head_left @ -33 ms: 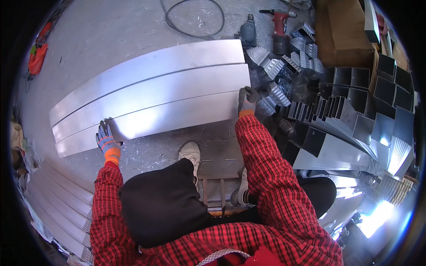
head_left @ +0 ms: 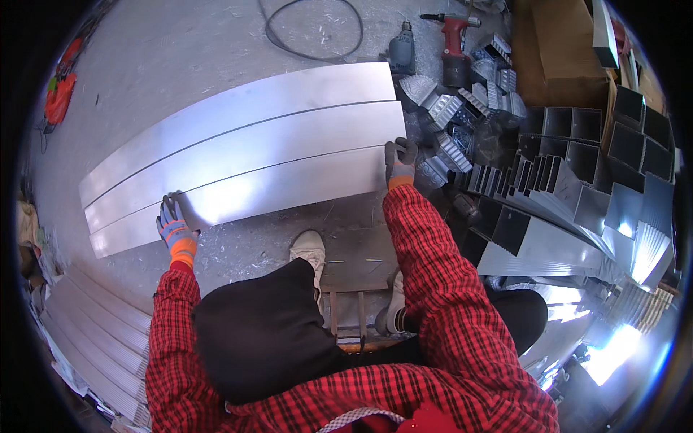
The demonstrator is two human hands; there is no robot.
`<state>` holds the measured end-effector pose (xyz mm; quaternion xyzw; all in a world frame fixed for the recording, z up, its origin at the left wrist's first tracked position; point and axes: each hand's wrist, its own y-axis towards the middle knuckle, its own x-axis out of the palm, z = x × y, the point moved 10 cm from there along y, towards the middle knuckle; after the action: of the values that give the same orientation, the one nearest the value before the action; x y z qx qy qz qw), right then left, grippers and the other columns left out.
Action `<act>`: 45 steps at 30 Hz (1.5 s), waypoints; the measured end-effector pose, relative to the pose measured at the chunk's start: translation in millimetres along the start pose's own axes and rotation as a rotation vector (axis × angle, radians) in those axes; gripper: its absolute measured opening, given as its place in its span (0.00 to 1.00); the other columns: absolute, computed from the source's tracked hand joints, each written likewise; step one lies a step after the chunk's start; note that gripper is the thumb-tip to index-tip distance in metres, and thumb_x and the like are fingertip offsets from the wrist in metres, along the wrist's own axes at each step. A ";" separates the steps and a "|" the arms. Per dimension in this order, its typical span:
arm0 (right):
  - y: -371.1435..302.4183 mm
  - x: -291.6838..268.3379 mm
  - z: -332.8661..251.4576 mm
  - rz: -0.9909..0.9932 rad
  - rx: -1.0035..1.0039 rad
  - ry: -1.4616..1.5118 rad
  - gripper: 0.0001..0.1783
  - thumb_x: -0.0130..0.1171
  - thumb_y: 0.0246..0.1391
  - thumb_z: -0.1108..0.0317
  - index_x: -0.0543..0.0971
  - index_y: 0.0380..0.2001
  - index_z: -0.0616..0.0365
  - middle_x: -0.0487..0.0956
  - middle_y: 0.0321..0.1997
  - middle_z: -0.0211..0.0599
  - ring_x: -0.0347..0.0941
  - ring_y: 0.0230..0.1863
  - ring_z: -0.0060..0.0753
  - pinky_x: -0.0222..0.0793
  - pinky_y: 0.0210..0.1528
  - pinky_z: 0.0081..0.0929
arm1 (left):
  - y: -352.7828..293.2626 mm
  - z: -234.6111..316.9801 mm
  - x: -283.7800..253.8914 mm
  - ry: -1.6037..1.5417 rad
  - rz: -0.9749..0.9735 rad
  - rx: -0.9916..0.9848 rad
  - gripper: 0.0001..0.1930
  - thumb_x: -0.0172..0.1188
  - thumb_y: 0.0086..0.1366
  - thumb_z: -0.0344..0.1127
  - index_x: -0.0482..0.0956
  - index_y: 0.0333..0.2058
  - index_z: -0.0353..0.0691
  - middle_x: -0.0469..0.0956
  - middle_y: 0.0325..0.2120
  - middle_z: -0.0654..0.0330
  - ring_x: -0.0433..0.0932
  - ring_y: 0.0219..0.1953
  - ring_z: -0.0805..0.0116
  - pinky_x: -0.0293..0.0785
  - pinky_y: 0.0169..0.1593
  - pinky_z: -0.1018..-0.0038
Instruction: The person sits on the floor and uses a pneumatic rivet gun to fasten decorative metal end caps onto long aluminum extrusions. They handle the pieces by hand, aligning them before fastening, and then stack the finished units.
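Three long, silvery metal profiles lie side by side on the floor, slightly fanned out: a far one, a middle one and a near one. My left hand, in a grey glove with an orange cuff, reaches across the near profile toward its left end. Its fingertips meet the seam with the middle profile, and its thumb is by the near edge. My right hand, gloved too, has its fingers bent round the right end of the near profile. The undersides of both hands are hidden.
A grey drill and a red riveting tool stand beyond a heap of metal fittings. Stacked rectangular tubes fill the right side. A cable loops at the top. Ribbed panels lie lower left.
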<state>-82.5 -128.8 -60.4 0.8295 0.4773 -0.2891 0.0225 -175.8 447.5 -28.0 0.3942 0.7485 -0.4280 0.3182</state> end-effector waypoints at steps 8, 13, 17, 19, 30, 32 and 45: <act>13.3 -133.5 89.4 0.327 0.451 -0.445 0.57 0.68 0.32 0.34 0.59 0.64 0.47 0.69 0.58 0.51 0.64 0.60 0.53 0.61 0.59 0.45 | -58.0 233.4 -136.0 -0.382 0.170 0.810 0.60 0.70 0.37 0.62 0.51 0.66 0.41 0.44 0.67 0.47 0.41 0.69 0.46 0.36 0.69 0.52; 47.8 -122.8 142.9 0.393 0.731 -0.520 0.74 0.65 0.19 0.22 0.47 0.68 0.48 0.57 0.67 0.50 0.53 0.68 0.54 0.52 0.65 0.53 | -55.7 290.3 -122.9 -0.111 0.161 0.767 0.56 0.62 0.46 0.65 0.46 0.67 0.41 0.37 0.67 0.41 0.33 0.69 0.40 0.26 0.65 0.39; 58.6 -132.2 141.8 0.339 0.895 -0.597 0.82 0.65 0.18 0.22 0.37 0.68 0.61 0.49 0.71 0.47 0.49 0.70 0.43 0.50 0.68 0.46 | -74.2 295.1 -88.6 -0.082 -0.112 0.789 0.52 0.59 0.50 0.63 0.47 0.67 0.45 0.36 0.67 0.41 0.33 0.69 0.41 0.27 0.66 0.39; 54.8 -136.5 130.6 0.248 0.812 -0.460 0.79 0.70 0.20 0.28 0.42 0.67 0.62 0.54 0.68 0.48 0.52 0.68 0.45 0.51 0.67 0.43 | -83.4 285.2 -92.4 -0.131 0.146 0.791 0.50 0.60 0.49 0.61 0.50 0.67 0.49 0.41 0.67 0.43 0.37 0.69 0.45 0.31 0.67 0.42; 82.1 -119.4 121.4 -0.377 -0.236 -0.274 0.39 0.66 0.37 0.48 0.69 0.53 0.54 0.70 0.56 0.37 0.67 0.56 0.46 0.65 0.58 0.40 | -87.6 271.1 -126.8 -0.298 0.096 0.794 0.49 0.68 0.42 0.55 0.58 0.63 0.51 0.56 0.62 0.52 0.51 0.65 0.52 0.39 0.67 0.47; 49.9 -98.1 74.7 -0.410 -0.494 -0.539 0.44 0.68 0.27 0.53 0.68 0.54 0.48 0.67 0.58 0.38 0.62 0.59 0.49 0.59 0.62 0.43 | -102.7 235.1 -129.8 -0.375 0.158 0.773 0.49 0.69 0.39 0.50 0.59 0.63 0.50 0.57 0.61 0.51 0.53 0.64 0.51 0.40 0.66 0.46; -13.3 -38.1 68.1 -0.692 -0.697 -0.942 0.49 0.69 0.23 0.51 0.66 0.58 0.38 0.59 0.64 0.40 0.50 0.65 0.52 0.46 0.66 0.54 | -87.6 246.4 -101.8 -0.312 0.085 0.752 0.49 0.70 0.38 0.52 0.61 0.62 0.48 0.57 0.60 0.49 0.52 0.64 0.48 0.42 0.66 0.47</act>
<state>-138.7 -172.6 -94.8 0.3589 0.7197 -0.4394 0.4002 -167.5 167.1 -17.2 0.4441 0.4654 -0.7129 0.2792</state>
